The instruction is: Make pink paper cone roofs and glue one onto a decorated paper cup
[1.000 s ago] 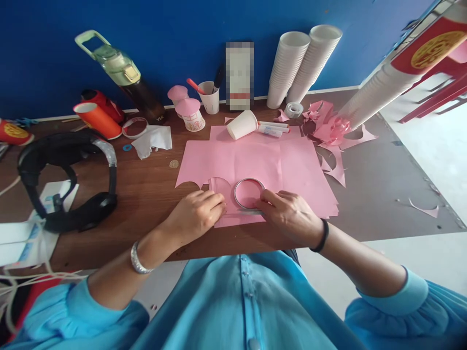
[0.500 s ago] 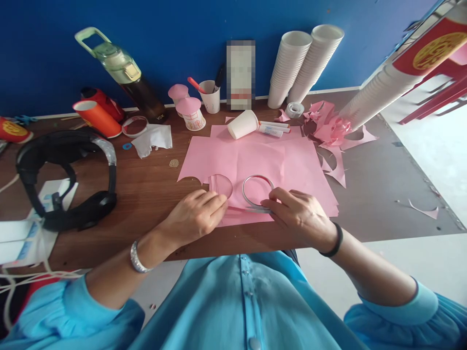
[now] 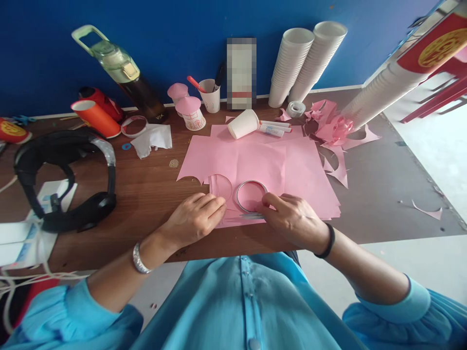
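Pink paper sheets (image 3: 299, 170) lie stacked at the table's front edge. A thin round ring (image 3: 238, 195) rests on them near the middle, with the fingers of my right hand (image 3: 292, 216) closed at its right side. Something thin and silvery (image 3: 251, 216), perhaps scissors, shows just below the ring, beside the same fingertips. My left hand (image 3: 197, 214) is closed at the left front edge of the paper; its fingertips and what they pinch are hidden. A drawn or cut circle (image 3: 222, 187) shows in the paper between that hand and the ring.
A tipped white cup (image 3: 243, 124) and markers (image 3: 274, 128) lie behind. Stacked cups (image 3: 290, 68), a bottle (image 3: 134, 87) and small pink-roofed cups (image 3: 193, 119) line the back. A black headset (image 3: 65, 180) is left; pink scraps (image 3: 339, 167) are right.
The ring has moved slightly left and toward me and now looks flatter on the paper. My right hand has shifted left with it. My left hand has barely moved.
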Demonstrator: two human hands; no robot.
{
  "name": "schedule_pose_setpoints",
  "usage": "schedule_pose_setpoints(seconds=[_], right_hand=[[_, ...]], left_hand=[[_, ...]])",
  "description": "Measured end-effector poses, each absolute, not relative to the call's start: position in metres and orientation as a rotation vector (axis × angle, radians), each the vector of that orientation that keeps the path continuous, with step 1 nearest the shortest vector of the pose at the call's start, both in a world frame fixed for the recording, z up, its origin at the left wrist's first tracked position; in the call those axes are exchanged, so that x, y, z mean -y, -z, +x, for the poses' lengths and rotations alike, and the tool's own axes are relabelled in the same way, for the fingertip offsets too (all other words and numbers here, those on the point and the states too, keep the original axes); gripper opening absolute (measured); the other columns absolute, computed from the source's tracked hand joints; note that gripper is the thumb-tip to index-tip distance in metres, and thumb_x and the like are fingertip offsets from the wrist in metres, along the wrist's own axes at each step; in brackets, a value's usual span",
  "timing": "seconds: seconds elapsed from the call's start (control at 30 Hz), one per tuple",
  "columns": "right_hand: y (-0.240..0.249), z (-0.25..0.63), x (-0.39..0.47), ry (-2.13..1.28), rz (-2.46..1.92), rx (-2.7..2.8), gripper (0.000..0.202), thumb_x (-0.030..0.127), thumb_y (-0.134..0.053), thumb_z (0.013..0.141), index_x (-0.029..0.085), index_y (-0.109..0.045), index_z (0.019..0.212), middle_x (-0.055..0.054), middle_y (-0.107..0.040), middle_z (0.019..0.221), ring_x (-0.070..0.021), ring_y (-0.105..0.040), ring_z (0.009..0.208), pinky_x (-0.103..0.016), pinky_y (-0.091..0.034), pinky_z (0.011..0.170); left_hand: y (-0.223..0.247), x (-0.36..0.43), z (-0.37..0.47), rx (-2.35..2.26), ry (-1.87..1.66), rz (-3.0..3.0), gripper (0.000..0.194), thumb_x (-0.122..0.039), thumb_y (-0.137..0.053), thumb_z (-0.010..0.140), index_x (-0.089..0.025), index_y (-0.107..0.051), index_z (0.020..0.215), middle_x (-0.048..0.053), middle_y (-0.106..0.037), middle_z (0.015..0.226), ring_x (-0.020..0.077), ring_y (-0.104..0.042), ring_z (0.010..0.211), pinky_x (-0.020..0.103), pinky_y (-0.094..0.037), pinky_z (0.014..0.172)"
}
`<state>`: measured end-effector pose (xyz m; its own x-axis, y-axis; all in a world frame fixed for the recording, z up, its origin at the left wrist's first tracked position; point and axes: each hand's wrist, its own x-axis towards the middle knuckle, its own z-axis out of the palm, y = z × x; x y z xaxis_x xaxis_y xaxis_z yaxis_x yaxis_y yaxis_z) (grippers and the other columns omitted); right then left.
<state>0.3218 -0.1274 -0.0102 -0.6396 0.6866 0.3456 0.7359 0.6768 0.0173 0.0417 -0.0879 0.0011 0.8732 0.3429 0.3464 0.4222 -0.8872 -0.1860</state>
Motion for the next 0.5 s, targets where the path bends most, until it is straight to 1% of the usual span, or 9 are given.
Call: schedule_pose_setpoints(seconds=[0.13,0.37,0.5], right_hand=[[0.0097,0.3210,0.1263,0.199,-1.103,2.578,0.028,0.008,-0.049,0.101,0.018,-0.066,0.081,-0.002,-0.067,0.085,-0.0112,-0.042,0.058,-0.030,-0.030,0.058],[0.0103,0.3170,0.1249,0.219,-1.087,2.571,0.032,0.007,-0.049,0.100,0.019,-0.064,0.075,-0.001,-0.060,0.074,-0.0130,-0.040,0.057,-0.031,-0.029,0.057],[0.0056,0.3171,0.1241,0.268,-1.052,2.587,0.031,0.005,-0.049,0.099,0.018,-0.067,0.077,-0.002,-0.064,0.076,-0.0128,-0.041,0.055,-0.031,-0.031,0.055]], left_hand=[[0.0021,0.0883,0.0417,0.583,0.490,-2.780,0.016,-0.003,-0.058,0.095,-0.015,-0.067,0.089,0.006,-0.073,0.092,0.0173,-0.063,0.078,0.033,-0.049,0.071],[0.0050,0.0885,0.0416,0.591,0.488,-2.789,0.016,-0.005,-0.057,0.097,-0.016,-0.063,0.087,0.005,-0.073,0.089,0.0168,-0.064,0.077,0.033,-0.050,0.071],[0.0056,0.0887,0.0393,0.603,0.474,-2.806,0.013,-0.005,-0.058,0.096,-0.015,-0.064,0.091,0.005,-0.073,0.092,0.0174,-0.066,0.079,0.034,-0.052,0.072]])
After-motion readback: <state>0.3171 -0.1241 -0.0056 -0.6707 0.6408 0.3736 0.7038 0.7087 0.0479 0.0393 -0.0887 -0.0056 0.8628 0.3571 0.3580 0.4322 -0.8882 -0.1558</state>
